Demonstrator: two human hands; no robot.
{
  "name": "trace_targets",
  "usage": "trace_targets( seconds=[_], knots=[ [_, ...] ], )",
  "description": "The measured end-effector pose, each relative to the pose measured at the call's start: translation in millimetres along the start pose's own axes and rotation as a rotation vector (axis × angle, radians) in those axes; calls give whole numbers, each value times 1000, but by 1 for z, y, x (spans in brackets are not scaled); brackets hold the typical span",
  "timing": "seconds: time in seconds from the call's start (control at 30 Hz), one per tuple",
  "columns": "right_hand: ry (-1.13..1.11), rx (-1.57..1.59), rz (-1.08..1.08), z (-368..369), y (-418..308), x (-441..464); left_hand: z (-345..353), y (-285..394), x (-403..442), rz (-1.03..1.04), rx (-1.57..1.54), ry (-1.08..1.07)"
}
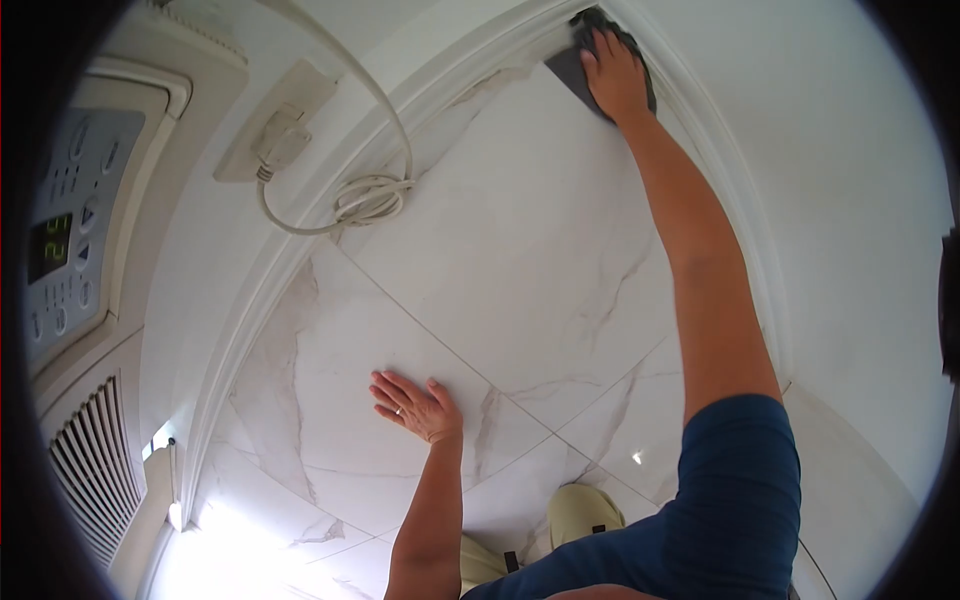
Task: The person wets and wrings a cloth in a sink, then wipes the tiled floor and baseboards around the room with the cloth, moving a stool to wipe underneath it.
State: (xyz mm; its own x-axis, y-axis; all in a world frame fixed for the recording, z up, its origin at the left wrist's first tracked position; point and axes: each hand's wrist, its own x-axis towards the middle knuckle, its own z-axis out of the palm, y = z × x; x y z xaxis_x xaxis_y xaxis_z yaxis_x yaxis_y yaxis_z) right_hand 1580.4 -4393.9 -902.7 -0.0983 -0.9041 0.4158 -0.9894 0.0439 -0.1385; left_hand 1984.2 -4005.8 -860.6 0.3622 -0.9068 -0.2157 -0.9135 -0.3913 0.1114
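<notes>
In the far corner of the floor, my right hand (617, 82) presses down on a dark grey cloth (572, 76), its fingers bent over the fabric. The cloth lies bunched against the white baseboard, with one flat corner spread toward the left. My left hand (420, 408) rests palm down on the marble-patterned tile floor (510, 210), fingers spread and holding nothing. A ring shows on one of its fingers. Both arms are stretched out, the right one much farther from me.
A coiled white power cord (370, 200) lies by the left baseboard and runs from a plug (285, 140) in a wall socket. Left stands an appliance with a lit display (50, 248) and a slatted vent (97, 465). White baseboard (715, 120) edges the right wall.
</notes>
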Motion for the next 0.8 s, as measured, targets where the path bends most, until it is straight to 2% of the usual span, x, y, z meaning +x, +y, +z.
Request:
trace_targets(
  seconds=[0.07, 0.13, 0.23, 0.27, 0.3, 0.33, 0.4, 0.43, 0.5, 0.6, 0.67, 0.73, 0.8],
  knots=[
    [-15, 101, -63, -24, 16, -12, 5, 2, 0, 16, 6, 47],
    [-8, -117, 41, -26, 20, -31, 5, 2, -1, 8, 5, 42],
    [-16, -183, 226, -10, -25, 16, 7, 4, 3, 6, 16, 49],
    [-48, -201, 209, 1, -33, 29, 5, 2, 0, 9, 20, 38],
    [49, -207, 101, 15, -39, 39, 5, 1, 0, 16, 35, 37],
    [44, -204, 116, 16, -37, 41, 5, 4, 2, 9, 18, 36],
    [172, -161, -14, 7, -28, 36, 0, 0, -3, 16, 11, 25],
    [37, -99, -36, -8, -19, 30, 2, 0, -1, 7, 18, 37],
    [20, -77, -23, -22, 15, -3, 4, 4, -1, -3, 10, 37],
    [26, -37, -12, -18, 17, -9, 4, 3, -3, -7, 31, 26],
    [98, -213, 46, -7, -10, 11, 6, 2, 0, -7, 50, 41],
    [91, -159, 41, 0, -38, 25, 9, 2, 3, 5, 42, 57],
    [18, 45, 40, 0, -55, 32, 7, 1, -1, 15, 17, 55]
  ],
)
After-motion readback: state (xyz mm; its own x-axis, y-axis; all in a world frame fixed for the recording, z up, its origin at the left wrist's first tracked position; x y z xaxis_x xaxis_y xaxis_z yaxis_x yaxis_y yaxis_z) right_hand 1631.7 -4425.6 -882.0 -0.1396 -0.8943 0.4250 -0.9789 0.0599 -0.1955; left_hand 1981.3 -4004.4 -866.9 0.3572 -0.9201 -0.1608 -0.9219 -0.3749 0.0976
